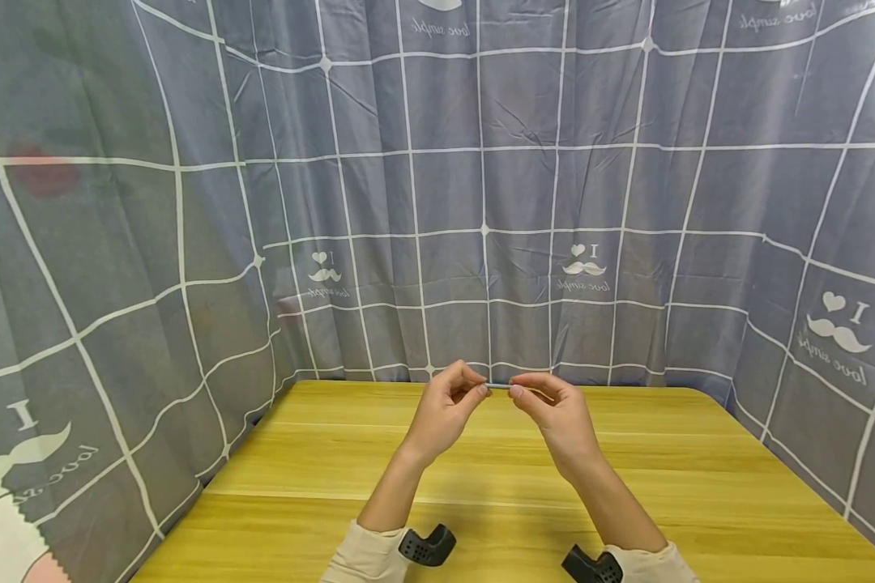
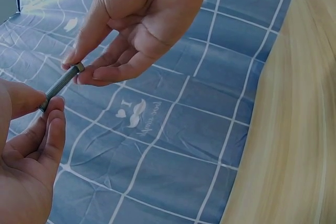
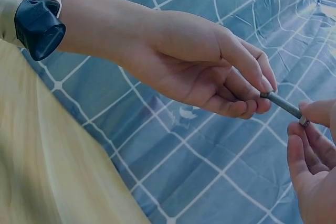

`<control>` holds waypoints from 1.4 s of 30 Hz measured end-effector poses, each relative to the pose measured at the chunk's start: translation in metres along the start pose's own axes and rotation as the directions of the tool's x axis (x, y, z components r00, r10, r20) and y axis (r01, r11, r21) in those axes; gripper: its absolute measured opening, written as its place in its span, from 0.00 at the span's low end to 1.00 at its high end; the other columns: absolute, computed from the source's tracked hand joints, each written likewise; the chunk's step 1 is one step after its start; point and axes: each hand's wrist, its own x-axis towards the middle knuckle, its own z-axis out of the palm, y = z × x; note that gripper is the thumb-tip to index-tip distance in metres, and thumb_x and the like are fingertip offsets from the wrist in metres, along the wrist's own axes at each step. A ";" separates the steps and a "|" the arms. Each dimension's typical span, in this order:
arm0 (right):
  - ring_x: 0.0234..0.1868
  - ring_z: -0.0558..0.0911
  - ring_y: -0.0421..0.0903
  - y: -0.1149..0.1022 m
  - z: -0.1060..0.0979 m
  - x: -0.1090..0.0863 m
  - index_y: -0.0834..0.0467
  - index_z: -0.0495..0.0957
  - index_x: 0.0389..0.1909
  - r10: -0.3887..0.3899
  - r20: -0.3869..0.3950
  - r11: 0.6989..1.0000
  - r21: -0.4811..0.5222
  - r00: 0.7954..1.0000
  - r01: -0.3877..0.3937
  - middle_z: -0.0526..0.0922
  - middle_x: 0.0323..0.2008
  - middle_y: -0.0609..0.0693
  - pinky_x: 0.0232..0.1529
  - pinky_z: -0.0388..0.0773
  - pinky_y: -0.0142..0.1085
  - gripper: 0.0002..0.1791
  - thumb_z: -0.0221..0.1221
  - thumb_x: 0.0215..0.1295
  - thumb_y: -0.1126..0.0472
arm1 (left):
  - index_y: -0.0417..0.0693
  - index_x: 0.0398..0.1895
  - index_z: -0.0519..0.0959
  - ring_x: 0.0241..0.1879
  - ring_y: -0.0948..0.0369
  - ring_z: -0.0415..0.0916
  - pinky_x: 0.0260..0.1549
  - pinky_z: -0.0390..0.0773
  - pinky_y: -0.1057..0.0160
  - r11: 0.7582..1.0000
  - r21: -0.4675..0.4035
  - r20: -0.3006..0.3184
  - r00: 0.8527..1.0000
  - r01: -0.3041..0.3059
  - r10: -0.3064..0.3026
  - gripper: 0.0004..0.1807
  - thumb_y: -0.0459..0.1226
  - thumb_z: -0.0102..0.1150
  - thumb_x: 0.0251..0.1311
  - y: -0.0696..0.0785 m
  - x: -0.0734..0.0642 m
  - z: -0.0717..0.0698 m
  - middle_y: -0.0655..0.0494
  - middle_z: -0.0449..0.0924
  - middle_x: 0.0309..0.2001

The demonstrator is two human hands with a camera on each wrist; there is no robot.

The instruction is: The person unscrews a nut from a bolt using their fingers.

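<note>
A thin grey threaded bolt (image 1: 499, 386) is held in the air between both hands, above the far part of the table. My left hand (image 1: 445, 409) pinches one end between thumb and fingers. The other end is pinched by my right hand (image 1: 561, 417). In the left wrist view, the bolt (image 2: 60, 84) slants, and a hexagonal piece (image 2: 79, 67) shows at the right hand's fingertips. That piece also appears by the right thumb in the right wrist view, where the bolt (image 3: 284, 104) bridges the hands. Whether it is a nut or the head, I cannot tell. Fingertips partly hide both ends.
A yellow wood-grain table (image 1: 321, 478) lies below the hands. Grey curtains with white grid lines (image 1: 445, 194) hang behind and at both sides. Each wrist wears a black device, such as the left one (image 1: 428, 546). A pale cloth edge (image 1: 3, 518) shows at the lower left.
</note>
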 end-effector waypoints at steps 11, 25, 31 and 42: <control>0.59 0.80 0.57 -0.001 -0.001 0.001 0.73 0.80 0.56 0.017 0.016 1.000 -0.006 1.000 -0.017 0.78 0.59 0.61 0.57 0.77 0.35 0.16 0.64 0.70 0.72 | 0.35 0.42 0.79 0.34 0.60 0.79 0.34 0.76 0.66 1.000 -0.001 -0.006 1.000 -0.003 0.003 0.02 0.27 0.58 0.73 -0.001 0.001 0.000 0.47 0.85 0.37; 0.46 0.80 0.48 0.003 -0.005 0.002 0.66 0.84 0.54 -0.011 0.009 0.982 -0.186 1.000 0.012 0.84 0.48 0.61 0.50 0.78 0.35 0.13 0.65 0.71 0.67 | 0.36 0.43 0.78 0.40 0.57 0.83 0.43 0.80 0.61 0.999 0.019 0.020 0.999 0.039 -0.039 0.02 0.28 0.57 0.74 -0.003 0.000 -0.004 0.49 0.86 0.39; 0.44 0.81 0.49 0.013 -0.008 0.005 0.65 0.84 0.53 0.012 0.021 0.967 -0.255 1.000 -0.006 0.85 0.45 0.56 0.48 0.78 0.36 0.13 0.66 0.71 0.66 | 0.37 0.43 0.78 0.38 0.57 0.82 0.40 0.80 0.61 0.993 0.093 0.070 0.994 0.075 -0.082 0.02 0.29 0.57 0.75 -0.017 -0.002 -0.013 0.50 0.86 0.40; 0.45 0.82 0.49 0.051 -0.036 0.007 0.62 0.87 0.50 0.103 0.064 0.912 -0.405 0.993 -0.069 0.85 0.47 0.53 0.45 0.79 0.42 0.12 0.69 0.67 0.66 | 0.34 0.45 0.77 0.43 0.50 0.81 0.45 0.80 0.50 0.954 0.138 0.041 0.961 0.267 -0.275 0.04 0.28 0.55 0.75 -0.071 -0.018 -0.028 0.41 0.86 0.42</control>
